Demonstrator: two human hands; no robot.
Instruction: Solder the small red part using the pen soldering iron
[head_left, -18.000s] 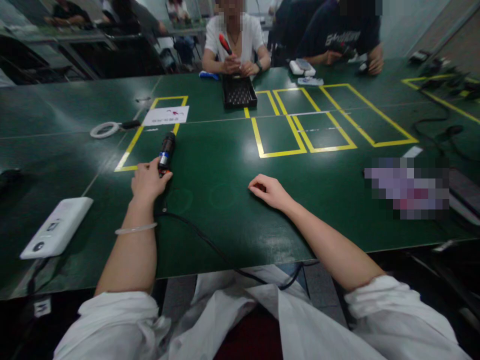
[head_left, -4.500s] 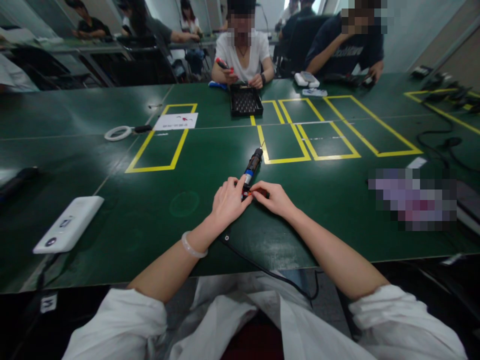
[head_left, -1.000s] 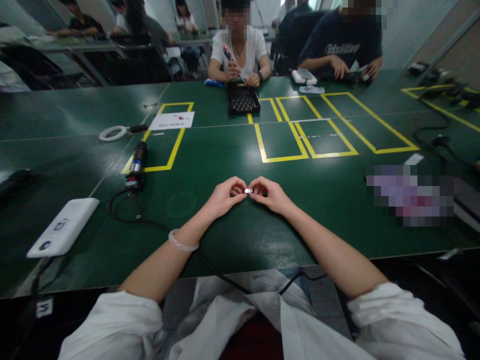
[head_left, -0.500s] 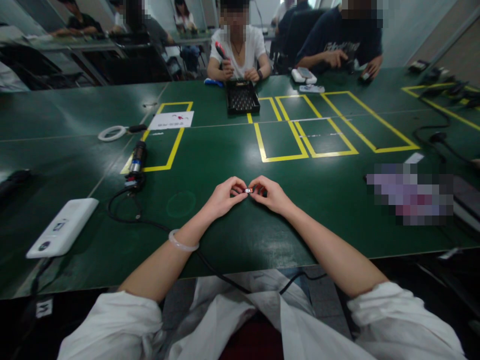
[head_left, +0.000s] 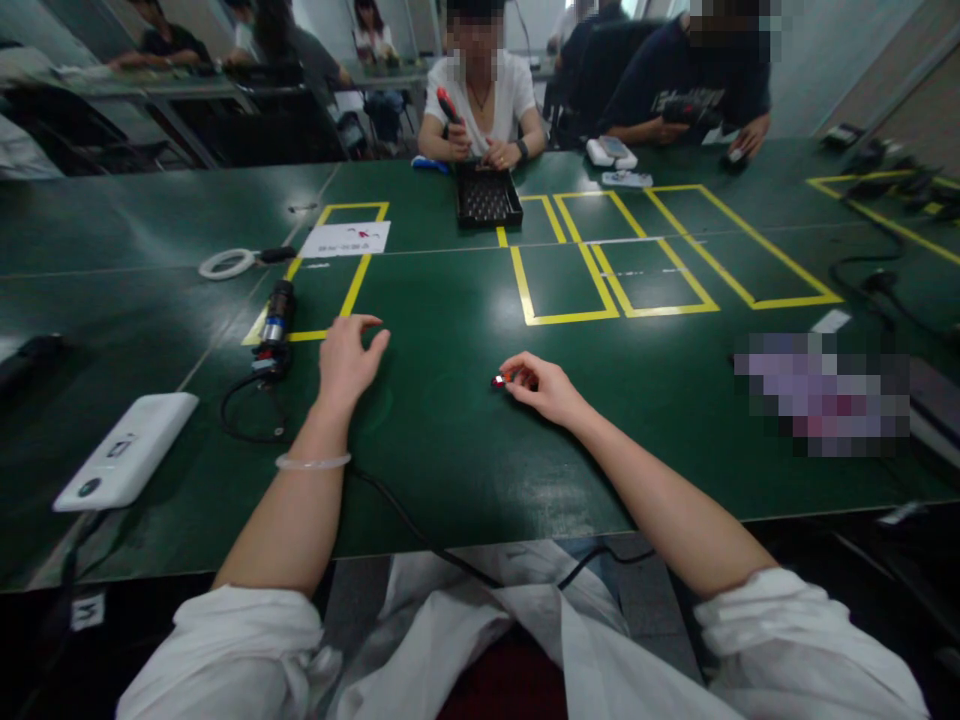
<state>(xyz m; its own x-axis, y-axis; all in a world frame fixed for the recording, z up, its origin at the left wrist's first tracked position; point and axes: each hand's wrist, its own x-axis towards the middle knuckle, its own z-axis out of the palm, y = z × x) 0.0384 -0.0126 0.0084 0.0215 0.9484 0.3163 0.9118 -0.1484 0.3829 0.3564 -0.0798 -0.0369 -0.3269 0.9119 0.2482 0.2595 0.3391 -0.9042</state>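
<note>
Your right hand [head_left: 545,388] pinches the small red-and-black part [head_left: 499,381] at its nine o'clock, only by one end, so a slack grip could drop it; farther out at nine, your left hand [head_left: 349,368] gapes, nothing visible in it; at that hand's ten o'clock lies the power screwdriver [head_left: 278,318], whose cable [head_left: 405,517], passing beneath your left forearm [head_left: 291,520], could snag and drag it

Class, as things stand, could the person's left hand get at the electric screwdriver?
Probably yes: the left hand is open beside the electric screwdriver, with only green tabletop and yellow tape visible between them.
</note>
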